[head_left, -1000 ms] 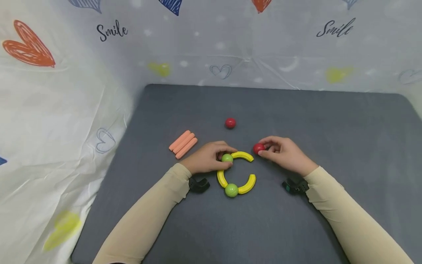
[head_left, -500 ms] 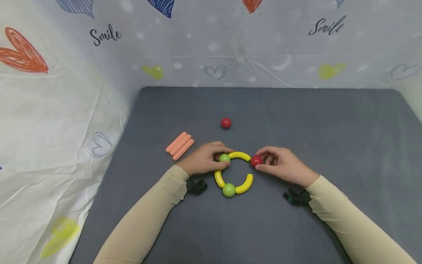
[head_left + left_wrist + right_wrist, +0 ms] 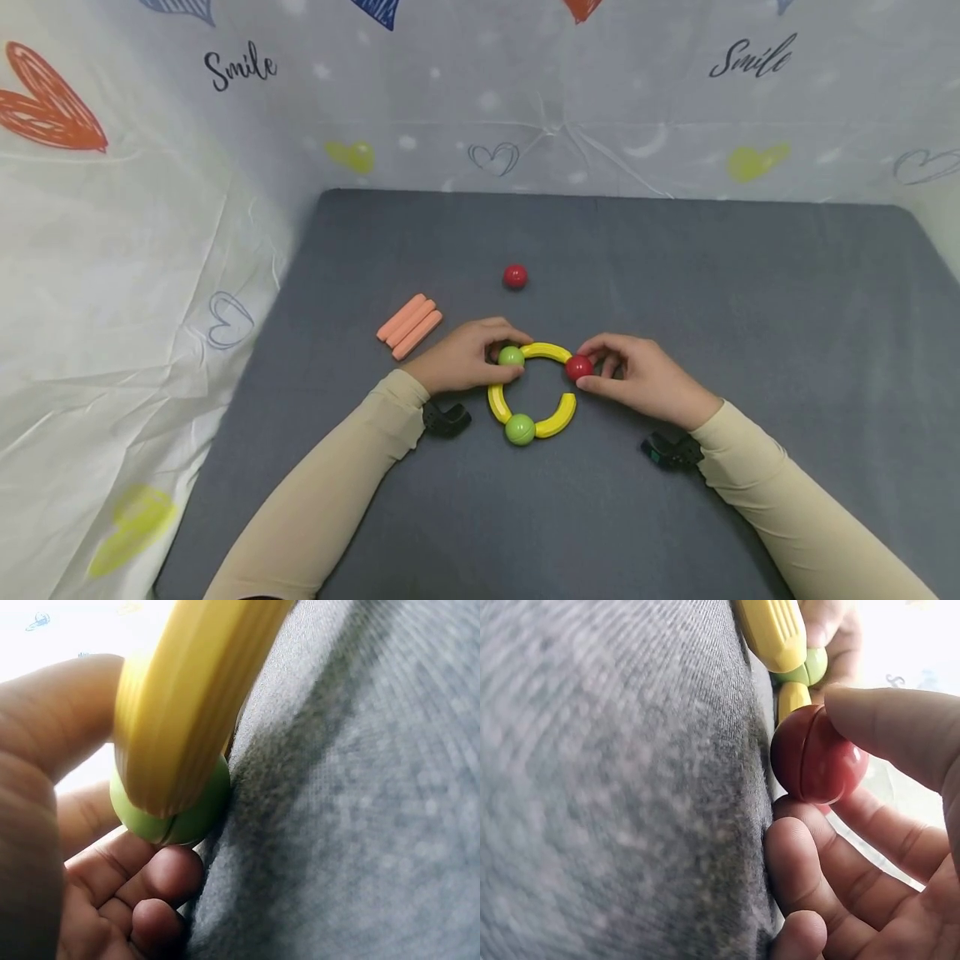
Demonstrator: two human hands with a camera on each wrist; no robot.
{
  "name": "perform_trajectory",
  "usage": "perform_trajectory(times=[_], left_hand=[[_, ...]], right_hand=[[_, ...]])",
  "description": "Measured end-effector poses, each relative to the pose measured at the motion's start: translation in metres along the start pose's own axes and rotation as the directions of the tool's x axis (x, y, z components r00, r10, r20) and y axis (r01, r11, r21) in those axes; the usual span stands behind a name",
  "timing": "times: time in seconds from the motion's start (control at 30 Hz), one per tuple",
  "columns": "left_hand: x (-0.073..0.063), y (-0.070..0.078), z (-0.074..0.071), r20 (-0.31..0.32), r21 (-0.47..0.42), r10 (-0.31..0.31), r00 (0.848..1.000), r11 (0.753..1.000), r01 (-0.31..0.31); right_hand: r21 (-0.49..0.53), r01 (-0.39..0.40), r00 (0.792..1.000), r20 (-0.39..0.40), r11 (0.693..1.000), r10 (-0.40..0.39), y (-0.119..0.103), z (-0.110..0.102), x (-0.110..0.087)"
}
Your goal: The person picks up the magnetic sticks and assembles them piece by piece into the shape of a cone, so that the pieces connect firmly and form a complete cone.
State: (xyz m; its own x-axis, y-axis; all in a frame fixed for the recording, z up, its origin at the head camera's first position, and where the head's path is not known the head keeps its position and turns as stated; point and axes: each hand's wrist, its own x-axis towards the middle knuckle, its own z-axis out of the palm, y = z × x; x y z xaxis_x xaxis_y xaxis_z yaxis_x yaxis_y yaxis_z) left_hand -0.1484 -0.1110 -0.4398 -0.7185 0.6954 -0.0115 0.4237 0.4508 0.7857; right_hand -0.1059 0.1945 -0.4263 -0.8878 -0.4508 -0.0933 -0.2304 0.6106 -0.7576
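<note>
On the grey tabletop lies a nearly full ring of curved yellow pieces and balls. My left hand (image 3: 474, 357) pinches the upper-left green ball (image 3: 512, 357) between thumb and fingers; in the left wrist view a yellow piece (image 3: 187, 697) meets that green ball (image 3: 206, 810). My right hand (image 3: 647, 375) pinches a red ball (image 3: 579, 367) against the right end of the upper yellow arc (image 3: 546, 351). A second green ball (image 3: 520, 429) joins the left arc (image 3: 498, 405) and the lower-right arc (image 3: 557, 416), whose upper end stands apart from the red ball.
Another red ball (image 3: 515, 277) sits beyond the ring. Several salmon-coloured sticks (image 3: 409, 326) lie side by side near my left hand. A printed white sheet (image 3: 555, 100) rises behind the table (image 3: 720, 275) and along its left side.
My right hand has brought the red ball down and left, from apart to against the upper arc's end. My left hand keeps its pinch on the green ball. The head view has shifted slightly.
</note>
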Motion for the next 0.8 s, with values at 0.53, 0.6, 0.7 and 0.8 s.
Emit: perform_trajectory(times=[0.53, 0.6, 0.7, 0.8], left_hand=[[0.001, 0.001, -0.002, -0.008, 0.005, -0.009, 1.000, 1.000, 0.009], [0.001, 0.001, -0.002, -0.006, 0.006, -0.009, 1.000, 1.000, 0.009], [0.001, 0.000, -0.002, -0.002, 0.013, -0.010, 1.000, 1.000, 0.011], [0.001, 0.000, -0.002, -0.001, 0.015, -0.012, 1.000, 1.000, 0.012]], right_hand=[[0.014, 0.011, 0.999, 0.039, 1.000, -0.012, -0.011, 0.002, -0.003], [-0.009, 0.031, 0.999, 0.036, 0.999, -0.030, -0.013, 0.003, -0.003], [-0.053, 0.085, 0.996, 0.033, 0.995, -0.083, -0.014, 0.005, -0.004], [-0.105, 0.124, 0.992, 0.037, 0.987, -0.121, -0.016, 0.007, -0.005]])
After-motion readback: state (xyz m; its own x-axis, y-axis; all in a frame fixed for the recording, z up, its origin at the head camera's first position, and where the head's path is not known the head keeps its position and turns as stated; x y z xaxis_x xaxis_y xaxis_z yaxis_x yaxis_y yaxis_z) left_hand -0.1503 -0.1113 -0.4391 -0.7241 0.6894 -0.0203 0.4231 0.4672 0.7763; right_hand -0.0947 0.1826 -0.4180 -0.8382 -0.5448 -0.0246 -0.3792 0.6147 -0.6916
